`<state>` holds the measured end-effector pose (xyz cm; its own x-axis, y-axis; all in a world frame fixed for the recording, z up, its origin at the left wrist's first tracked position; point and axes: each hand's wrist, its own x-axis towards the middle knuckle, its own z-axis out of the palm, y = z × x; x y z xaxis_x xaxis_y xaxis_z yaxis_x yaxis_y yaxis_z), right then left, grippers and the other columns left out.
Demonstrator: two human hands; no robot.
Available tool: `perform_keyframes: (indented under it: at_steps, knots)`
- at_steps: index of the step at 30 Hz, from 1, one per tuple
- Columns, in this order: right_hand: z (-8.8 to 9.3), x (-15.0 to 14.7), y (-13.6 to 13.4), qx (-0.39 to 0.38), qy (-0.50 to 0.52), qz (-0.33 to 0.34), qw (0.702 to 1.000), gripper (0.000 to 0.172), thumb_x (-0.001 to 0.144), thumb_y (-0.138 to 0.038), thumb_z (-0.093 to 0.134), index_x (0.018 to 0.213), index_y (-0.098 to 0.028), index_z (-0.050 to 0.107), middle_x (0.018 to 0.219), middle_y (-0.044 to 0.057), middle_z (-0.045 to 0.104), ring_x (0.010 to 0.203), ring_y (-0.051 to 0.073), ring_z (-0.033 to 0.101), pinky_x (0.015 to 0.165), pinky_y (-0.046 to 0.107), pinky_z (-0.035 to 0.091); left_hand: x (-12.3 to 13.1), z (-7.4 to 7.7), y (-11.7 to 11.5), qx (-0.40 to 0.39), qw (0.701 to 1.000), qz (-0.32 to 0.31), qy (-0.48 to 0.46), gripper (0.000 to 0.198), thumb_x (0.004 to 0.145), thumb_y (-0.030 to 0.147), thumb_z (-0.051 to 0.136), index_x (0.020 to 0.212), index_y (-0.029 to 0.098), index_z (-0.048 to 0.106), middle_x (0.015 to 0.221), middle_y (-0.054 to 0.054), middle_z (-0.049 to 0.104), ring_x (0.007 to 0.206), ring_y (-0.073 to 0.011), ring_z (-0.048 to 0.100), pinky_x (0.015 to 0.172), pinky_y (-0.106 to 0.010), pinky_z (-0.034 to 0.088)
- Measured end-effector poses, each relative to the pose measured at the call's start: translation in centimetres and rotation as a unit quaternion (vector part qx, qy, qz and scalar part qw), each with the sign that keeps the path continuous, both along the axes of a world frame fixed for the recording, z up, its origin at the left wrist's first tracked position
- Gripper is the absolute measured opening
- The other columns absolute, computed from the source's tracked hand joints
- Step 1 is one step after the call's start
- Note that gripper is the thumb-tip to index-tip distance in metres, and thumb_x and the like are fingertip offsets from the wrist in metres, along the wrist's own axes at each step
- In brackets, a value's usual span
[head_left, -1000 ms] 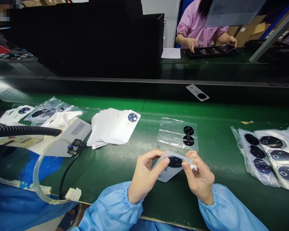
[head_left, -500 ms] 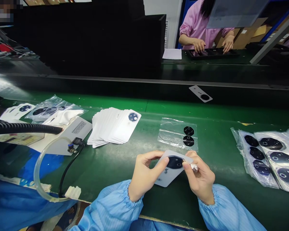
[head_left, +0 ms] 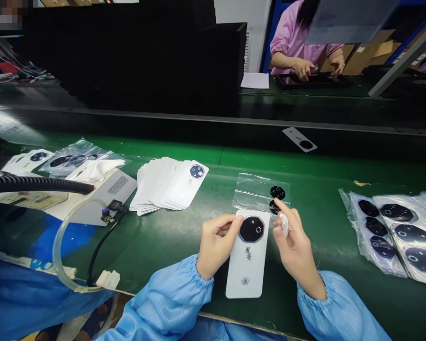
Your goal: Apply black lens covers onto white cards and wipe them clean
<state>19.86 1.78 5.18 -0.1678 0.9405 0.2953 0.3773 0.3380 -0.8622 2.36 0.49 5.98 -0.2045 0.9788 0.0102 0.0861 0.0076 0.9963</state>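
Observation:
My left hand [head_left: 216, 246] pinches the upper left edge of a white phone back panel [head_left: 247, 265], which now faces up with its dark camera lens cover [head_left: 252, 229] at the top and dark characters below. Tucked in the curled fingers of my right hand [head_left: 298, 248] is a small crumpled white wad [head_left: 284, 224], perhaps cloth or tissue. Its index finger reaches over a clear plastic sheet [head_left: 250, 189] carrying two black octagonal lens covers [head_left: 277, 192]. The fingertip overlaps the nearer cover; contact is unclear.
Fanned white panels [head_left: 163, 184] lie to the left, past them a white box [head_left: 117, 194] with hoses. Bagged lens covers [head_left: 397, 232] are at right. One panel [head_left: 300, 139] lies on the dark strip behind. Across the bench, a person in pink [head_left: 291, 38] works over a black tray.
The panel has turned from tilted to lengthwise, facing me. My right hand has let go of its edge and moved up to the plastic sheet, keeping the white wad.

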Motion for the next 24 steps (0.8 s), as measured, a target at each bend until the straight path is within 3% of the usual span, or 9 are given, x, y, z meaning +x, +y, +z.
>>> perform_keyframes:
  at_steps: [2, 3, 6, 9, 12, 15, 22, 24]
  knots:
    - [0.3, -0.3, -0.4, 0.040, -0.031, 0.013, 0.999, 0.054, 0.095, -0.020, 0.037, 0.147, -0.024, 0.024, 0.102, 0.009, 0.047, 0.092, 0.018, 0.051, 0.081, 0.034, 0.045, 0.2, -0.6, 0.1, -0.006, 1.000, 0.006, -0.007, 0.021, 0.083, 0.031, 0.061, 0.075, 0.015, 0.071, 0.069, -0.003, 0.070, 0.064, -0.0145, 0.064, 0.055, -0.019, 0.049]
    - [0.4, -0.6, -0.6, 0.065, -0.038, 0.020, 0.997, 0.054, 0.094, -0.016, 0.035, 0.147, -0.024, 0.024, 0.106, 0.010, 0.047, 0.097, 0.019, 0.051, 0.082, 0.034, 0.045, 0.4, -0.8, 0.1, -0.009, 1.000, 0.006, -0.011, 0.020, 0.084, 0.031, 0.061, 0.078, 0.015, 0.072, 0.072, -0.003, 0.071, 0.066, -0.0149, 0.065, 0.057, -0.019, 0.049]
    - [0.3, -1.8, -1.2, 0.119, -0.031, 0.017, 0.992, 0.052, 0.090, -0.008, 0.044, 0.139, -0.026, 0.041, 0.104, 0.009, 0.050, 0.093, 0.019, 0.053, 0.073, 0.032, 0.047, 0.8, -1.1, 0.1, -0.011, 1.000, 0.002, -0.017, 0.021, 0.085, 0.032, 0.060, 0.084, 0.015, 0.072, 0.077, -0.004, 0.072, 0.070, -0.0152, 0.065, 0.061, -0.020, 0.051]
    - [-0.1, -2.7, -1.3, 0.132, -0.010, 0.001, 0.991, 0.036, 0.085, -0.004, 0.051, 0.114, -0.024, 0.058, 0.091, 0.006, 0.057, 0.086, 0.019, 0.053, 0.074, 0.035, 0.045, 1.1, -1.2, -0.3, -0.009, 1.000, -0.007, -0.013, 0.024, 0.086, 0.033, 0.058, 0.080, 0.015, 0.072, 0.072, -0.002, 0.069, 0.067, -0.0139, 0.062, 0.059, -0.019, 0.049]
    - [-0.4, -3.0, -1.0, 0.135, -0.008, 0.016, 0.991, 0.024, 0.083, -0.003, 0.053, 0.094, -0.022, 0.060, 0.084, 0.004, 0.059, 0.084, 0.019, 0.052, 0.075, 0.037, 0.043, 1.3, -1.2, -0.8, -0.003, 1.000, -0.020, -0.008, 0.026, 0.087, 0.033, 0.055, 0.074, 0.015, 0.069, 0.064, 0.000, 0.063, 0.060, -0.0113, 0.056, 0.054, -0.018, 0.044]
    - [-0.4, -3.0, -0.7, 0.123, -0.008, 0.018, 0.992, 0.019, 0.083, -0.005, 0.053, 0.088, -0.021, 0.062, 0.083, 0.004, 0.056, 0.082, 0.018, 0.052, 0.072, 0.035, 0.042, 1.3, -1.3, -1.1, 0.003, 1.000, -0.030, -0.004, 0.026, 0.088, 0.031, 0.054, 0.073, 0.015, 0.067, 0.063, 0.001, 0.060, 0.059, -0.0095, 0.052, 0.053, -0.017, 0.041]
    - [-0.6, -1.8, 0.8, 0.055, 0.079, -0.132, 0.987, 0.004, 0.084, -0.020, 0.059, 0.088, -0.021, 0.058, 0.090, 0.004, 0.054, 0.087, 0.018, 0.053, 0.078, 0.033, 0.041, 1.6, -1.7, -0.9, -0.018, 0.998, -0.049, -0.025, 0.030, 0.088, 0.035, 0.054, 0.068, 0.013, 0.061, 0.059, 0.001, 0.054, 0.055, -0.0081, 0.048, 0.050, -0.017, 0.037]
    - [-1.0, -1.1, 1.2, 0.016, 0.127, -0.158, 0.979, 0.008, 0.089, -0.027, 0.055, 0.094, -0.022, 0.052, 0.097, 0.004, 0.055, 0.091, 0.017, 0.054, 0.081, 0.033, 0.042, 1.3, -1.8, -0.5, -0.029, 0.998, -0.041, -0.039, 0.032, 0.088, 0.037, 0.053, 0.068, 0.013, 0.059, 0.059, 0.001, 0.052, 0.054, -0.0080, 0.047, 0.050, -0.017, 0.036]
